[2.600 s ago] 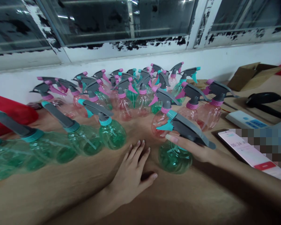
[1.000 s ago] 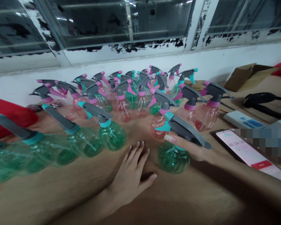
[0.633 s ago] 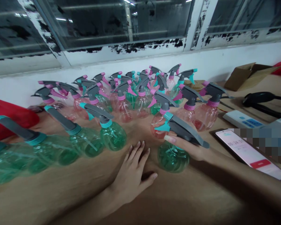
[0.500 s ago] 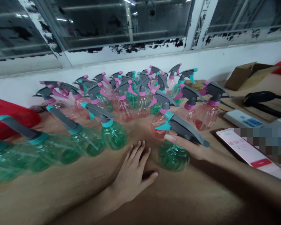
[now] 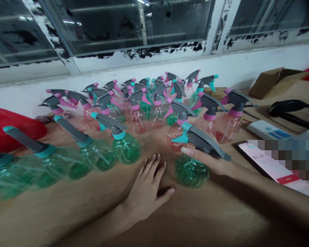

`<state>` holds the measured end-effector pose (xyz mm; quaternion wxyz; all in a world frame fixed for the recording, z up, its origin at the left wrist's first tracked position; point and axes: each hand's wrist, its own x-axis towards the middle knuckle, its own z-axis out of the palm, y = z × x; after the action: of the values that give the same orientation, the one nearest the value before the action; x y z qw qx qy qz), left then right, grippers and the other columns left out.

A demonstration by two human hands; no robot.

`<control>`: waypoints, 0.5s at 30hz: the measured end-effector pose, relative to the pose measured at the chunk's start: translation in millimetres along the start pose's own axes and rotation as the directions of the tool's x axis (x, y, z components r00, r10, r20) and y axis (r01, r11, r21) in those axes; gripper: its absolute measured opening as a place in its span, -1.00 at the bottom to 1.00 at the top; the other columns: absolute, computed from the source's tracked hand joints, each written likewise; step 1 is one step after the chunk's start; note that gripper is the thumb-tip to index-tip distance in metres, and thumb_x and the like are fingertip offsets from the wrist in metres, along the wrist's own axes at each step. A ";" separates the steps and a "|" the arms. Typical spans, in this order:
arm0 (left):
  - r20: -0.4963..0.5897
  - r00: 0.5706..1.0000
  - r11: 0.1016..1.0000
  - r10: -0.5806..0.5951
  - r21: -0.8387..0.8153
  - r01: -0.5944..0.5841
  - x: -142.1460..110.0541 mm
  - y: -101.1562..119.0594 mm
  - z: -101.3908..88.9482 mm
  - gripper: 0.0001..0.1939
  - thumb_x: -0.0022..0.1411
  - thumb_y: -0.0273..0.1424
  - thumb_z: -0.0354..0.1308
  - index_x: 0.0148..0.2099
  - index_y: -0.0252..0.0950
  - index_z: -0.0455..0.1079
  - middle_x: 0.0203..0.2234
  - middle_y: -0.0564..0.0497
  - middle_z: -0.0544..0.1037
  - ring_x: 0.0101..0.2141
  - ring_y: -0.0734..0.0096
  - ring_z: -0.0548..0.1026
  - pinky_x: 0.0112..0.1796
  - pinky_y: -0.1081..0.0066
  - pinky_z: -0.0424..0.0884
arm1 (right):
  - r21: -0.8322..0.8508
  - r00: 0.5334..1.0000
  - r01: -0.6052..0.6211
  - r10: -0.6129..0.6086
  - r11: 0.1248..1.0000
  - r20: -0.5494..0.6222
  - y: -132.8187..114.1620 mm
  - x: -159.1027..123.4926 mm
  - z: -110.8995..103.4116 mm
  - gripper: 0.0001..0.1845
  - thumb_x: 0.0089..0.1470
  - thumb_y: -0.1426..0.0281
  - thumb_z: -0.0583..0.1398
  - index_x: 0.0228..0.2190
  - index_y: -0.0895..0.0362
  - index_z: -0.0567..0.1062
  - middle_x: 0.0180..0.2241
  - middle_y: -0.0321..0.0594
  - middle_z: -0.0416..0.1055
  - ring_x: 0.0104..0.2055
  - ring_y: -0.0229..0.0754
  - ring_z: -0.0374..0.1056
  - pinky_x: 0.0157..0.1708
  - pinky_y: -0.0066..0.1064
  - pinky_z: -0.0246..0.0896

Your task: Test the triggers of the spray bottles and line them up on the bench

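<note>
My right hand is closed round the neck of a green spray bottle that stands upright on the table. This bottle has a grey head with a teal nozzle and trigger; most of my fingers are hidden behind it. Flat on the tabletop, fingers stretched out, my left hand holds nothing. Just beyond its fingertips, to the left, stands another green spray bottle. A pink spray bottle is right behind the one in my right hand.
Several green bottles form a row at the left. Behind them crowd several pink and green bottles. A red bag lies far left. At right are a phone, a white device, a black strap-like thing and a cardboard box.
The whole view has shifted very slightly. Both hands and the bottle in my right hand stay where they were.
</note>
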<state>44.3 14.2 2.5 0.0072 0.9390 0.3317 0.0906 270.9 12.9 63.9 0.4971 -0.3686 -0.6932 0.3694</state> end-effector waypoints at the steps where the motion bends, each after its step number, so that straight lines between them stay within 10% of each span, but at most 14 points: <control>1: 0.001 1.000 1.000 0.001 0.000 -0.001 0.0 0.0 -0.1 -0.30 0.27 -0.06 0.05 0.25 -0.47 0.11 0.26 -0.31 0.03 0.25 -0.02 -0.02 0.16 -0.01 0.02 | 0.005 1.000 0.000 0.000 1.000 0.003 -0.2 0.0 -0.1 -0.65 0.10 0.37 0.20 -0.04 -0.01 0.38 0.00 -0.23 0.40 -0.04 -0.11 0.40 -0.11 -0.27 0.39; 15: -0.002 1.000 1.000 -0.004 0.011 0.004 -0.1 0.1 -0.7 -0.30 0.25 -0.09 0.09 0.26 -0.46 0.09 0.26 -0.31 0.04 0.25 -0.01 -0.01 0.15 -0.01 0.04 | -0.182 0.999 -0.020 0.011 0.983 -0.048 -2.1 0.8 -0.7 -0.72 0.07 0.25 0.21 -0.15 0.02 0.40 -0.27 -0.28 0.42 -0.23 -0.13 0.39 -0.22 -0.28 0.34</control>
<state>44.1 14.0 3.1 0.0018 0.9383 0.3339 0.0895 271.0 12.8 66.3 0.4742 -0.4264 -0.7096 0.2995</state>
